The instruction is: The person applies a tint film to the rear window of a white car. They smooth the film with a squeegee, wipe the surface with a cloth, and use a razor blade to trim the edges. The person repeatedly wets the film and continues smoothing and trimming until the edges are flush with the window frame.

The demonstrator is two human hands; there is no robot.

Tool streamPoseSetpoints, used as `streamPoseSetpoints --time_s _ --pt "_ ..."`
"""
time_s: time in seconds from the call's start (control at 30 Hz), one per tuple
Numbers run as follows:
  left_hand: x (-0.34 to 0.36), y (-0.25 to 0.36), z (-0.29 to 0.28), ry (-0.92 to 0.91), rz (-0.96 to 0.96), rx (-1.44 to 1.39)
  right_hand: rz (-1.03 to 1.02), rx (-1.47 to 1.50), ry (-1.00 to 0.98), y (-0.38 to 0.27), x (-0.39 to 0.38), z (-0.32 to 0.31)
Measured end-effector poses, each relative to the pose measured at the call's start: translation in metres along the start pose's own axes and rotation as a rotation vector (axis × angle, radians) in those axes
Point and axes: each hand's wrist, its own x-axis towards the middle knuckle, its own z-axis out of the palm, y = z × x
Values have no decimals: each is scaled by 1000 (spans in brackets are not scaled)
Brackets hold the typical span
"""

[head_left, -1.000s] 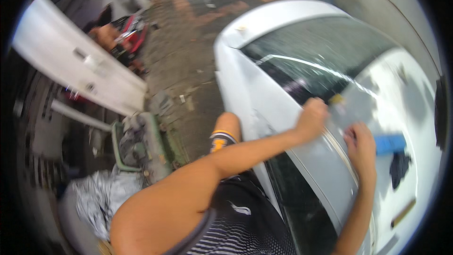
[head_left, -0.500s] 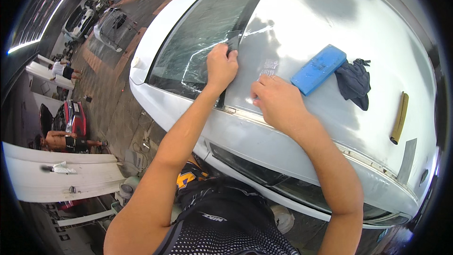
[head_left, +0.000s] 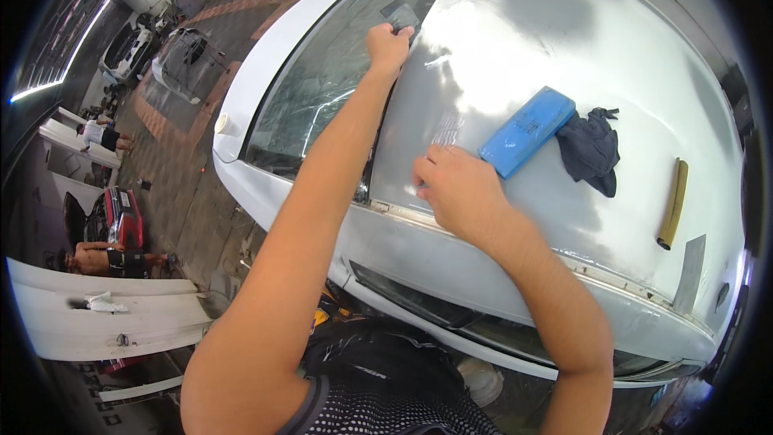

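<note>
At the edge where the rear or front glass (head_left: 322, 80) meets the silver-white car roof (head_left: 459, 56), my left hand (head_left: 390, 47) is closed on a small dark grey flat piece (head_left: 399, 13). The piece juts out beyond the thumb and fingers, over the glass edge. My right hand (head_left: 465, 192) is at the near side of the roof with its fingers curled inward; what they hold, if anything, is hidden. A blue block (head_left: 528, 132) lies just right of it, touching a crumpled dark cloth (head_left: 591, 150). Pale wet streaks mark the roof by the right fingertips.
A yellow-brown rolled piece (head_left: 672, 205) and a grey flat strip (head_left: 689, 274) lie on the roof at right. A white cap (head_left: 221, 122) stands on the white body panel. Two people, car parts and a white panel (head_left: 105, 318) are off to the left.
My left hand has moved farther away along the glass edge with the dark piece. The right hand has shifted slightly left in the picture, as has the whole view.
</note>
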Motion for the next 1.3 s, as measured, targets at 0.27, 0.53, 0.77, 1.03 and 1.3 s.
streamPoseSetpoints --time_s 0.27,0.53,0.77,1.03,1.3 --pt "65 -14 53 -33 148 201 22 -7 38 -2 -1 7" --pt "93 0 83 -99 371 391 26 -10 62 -1 0 5" --pt "144 -6 122 -123 432 458 25 34 163 -4 -4 11" --pt "120 3 96 -206 335 451 44 45 93 -6 -6 0" --pt "-100 -18 -90 -123 325 423 -6 -11 48 1 0 9"
